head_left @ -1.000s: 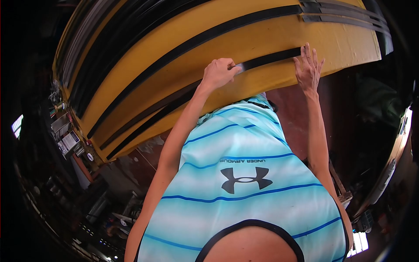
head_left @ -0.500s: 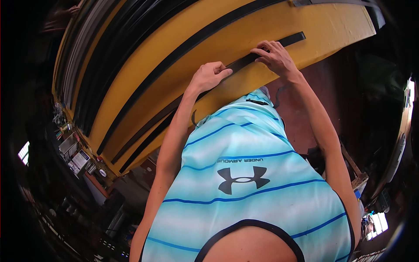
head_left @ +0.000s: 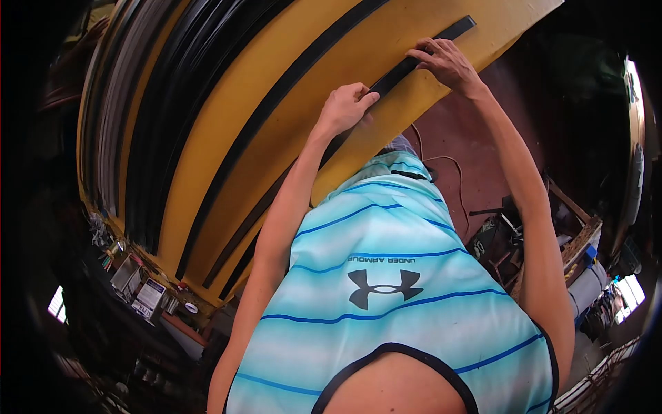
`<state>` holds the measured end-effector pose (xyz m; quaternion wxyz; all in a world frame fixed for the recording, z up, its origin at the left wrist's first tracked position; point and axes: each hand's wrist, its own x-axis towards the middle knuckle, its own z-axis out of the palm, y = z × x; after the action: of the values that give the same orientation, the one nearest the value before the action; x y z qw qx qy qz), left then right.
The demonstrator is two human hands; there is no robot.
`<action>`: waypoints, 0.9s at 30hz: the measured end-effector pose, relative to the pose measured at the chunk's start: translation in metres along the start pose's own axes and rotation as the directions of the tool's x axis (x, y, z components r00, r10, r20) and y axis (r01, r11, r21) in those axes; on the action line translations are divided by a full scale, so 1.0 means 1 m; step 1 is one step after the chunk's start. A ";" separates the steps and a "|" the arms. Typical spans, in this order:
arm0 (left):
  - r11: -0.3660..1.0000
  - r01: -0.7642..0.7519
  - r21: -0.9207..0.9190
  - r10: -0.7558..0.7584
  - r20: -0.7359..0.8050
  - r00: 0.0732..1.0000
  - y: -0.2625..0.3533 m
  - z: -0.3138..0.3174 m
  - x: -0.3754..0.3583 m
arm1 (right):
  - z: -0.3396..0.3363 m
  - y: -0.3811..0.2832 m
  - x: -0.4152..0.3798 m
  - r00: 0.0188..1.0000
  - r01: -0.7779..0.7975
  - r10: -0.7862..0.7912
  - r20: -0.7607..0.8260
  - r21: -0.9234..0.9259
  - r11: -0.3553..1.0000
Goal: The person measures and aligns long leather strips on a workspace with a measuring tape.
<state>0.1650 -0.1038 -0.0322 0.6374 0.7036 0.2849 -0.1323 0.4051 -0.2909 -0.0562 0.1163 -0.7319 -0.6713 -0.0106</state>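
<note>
A long, narrow black strip (head_left: 395, 77) lies along the near edge of a yellow tabletop (head_left: 383, 117). My left hand (head_left: 346, 109) is closed on it near its middle, thumb and fingertips gripping its edges. Further toward the strip's far right end, my right hand (head_left: 447, 63) pinches it between thumb and curled fingers. The end of the strip sticks out past my right hand. My left forearm hides part of its length.
Another black strip (head_left: 234, 143) runs beside it on the table. Further left lie a bundle of dark strips (head_left: 169, 110) and several grey strips (head_left: 115, 103). Boxes and small items (head_left: 149, 298) crowd the lower left. A cable (head_left: 458, 172) trails over the reddish floor (head_left: 493, 131).
The view has turned, so table and strips sit at a steeper angle. Both hands appear slightly higher and further right, still on the same strip. More floor and the cable now show.
</note>
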 end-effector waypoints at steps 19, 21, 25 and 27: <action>0.970 0.212 0.120 -0.195 -0.139 0.971 0.002 0.007 -0.003 | 0.051 -0.068 -0.018 0.733 -0.622 0.656 -0.179 0.214 0.753; 0.964 0.231 0.135 -0.211 -0.147 0.966 0.004 0.006 -0.003 | 0.051 -0.070 -0.016 0.731 -0.627 0.657 -0.185 0.198 0.754; 0.959 0.256 0.121 -0.238 -0.148 0.960 0.005 0.007 -0.004 | 0.050 -0.073 -0.014 0.714 -0.657 0.676 -0.182 0.159 0.737; 0.958 0.258 0.122 -0.239 -0.150 0.959 0.006 0.007 -0.004 | 0.049 -0.073 -0.013 0.711 -0.663 0.681 -0.175 0.157 0.732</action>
<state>0.1668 -0.1118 -0.0264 0.5440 0.7126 0.4032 -0.1839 0.3246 -0.2895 -0.0944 0.2162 -0.9144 -0.3417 -0.0211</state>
